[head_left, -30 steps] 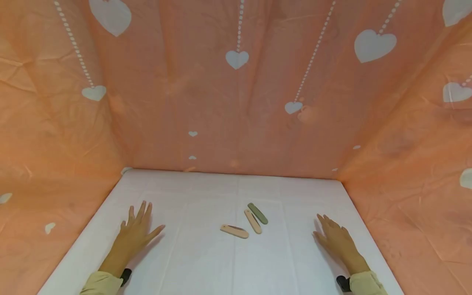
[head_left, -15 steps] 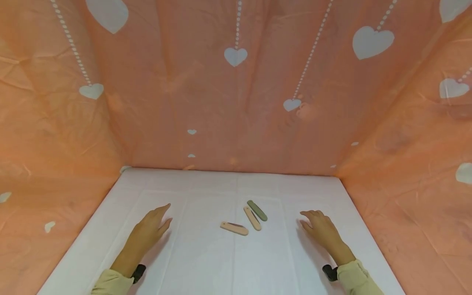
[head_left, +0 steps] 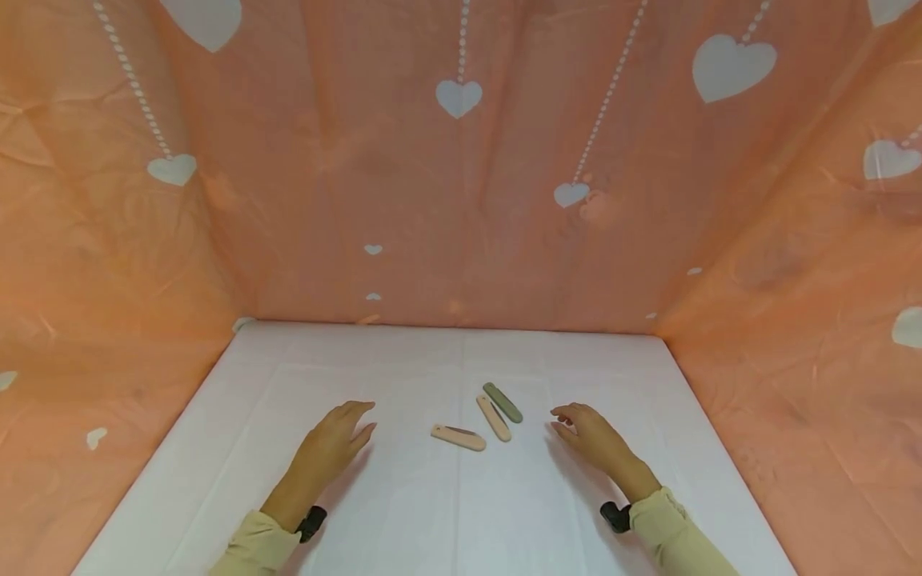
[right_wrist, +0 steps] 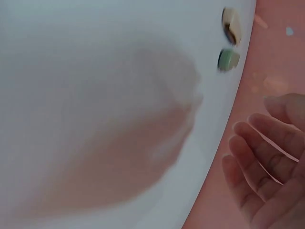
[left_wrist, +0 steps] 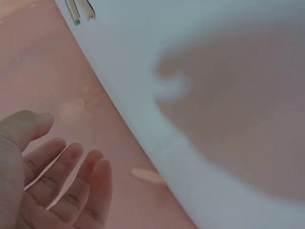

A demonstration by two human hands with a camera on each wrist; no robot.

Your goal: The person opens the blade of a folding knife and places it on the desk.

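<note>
Three folded pocket knives lie flat near the middle of the white table. A beige knife (head_left: 458, 438) is nearest to me, with a dark slot along one side. Farther right, a second beige knife (head_left: 494, 418) lies at a slant close beside a green knife (head_left: 503, 402). My left hand (head_left: 333, 442) hovers to their left, fingers relaxed and thumb apart, holding nothing. On the other side is my right hand (head_left: 592, 436), also bare, its loosely bent fingers pointing toward the green knife. Both palms show in the wrist views, with shadows cast on the tabletop.
A white cloth (head_left: 389, 512) with fold creases covers the table. Orange sheeting (head_left: 461, 216) printed with white hearts encloses the back and both sides. Each wrist carries a black device, the left one (head_left: 312, 524) and the right one (head_left: 615, 517), below rolled sleeves.
Both hands have moved inward toward the knives, and their spread fingers have drawn together and bent slightly. The knives keep their places; the head view has tilted a little.
</note>
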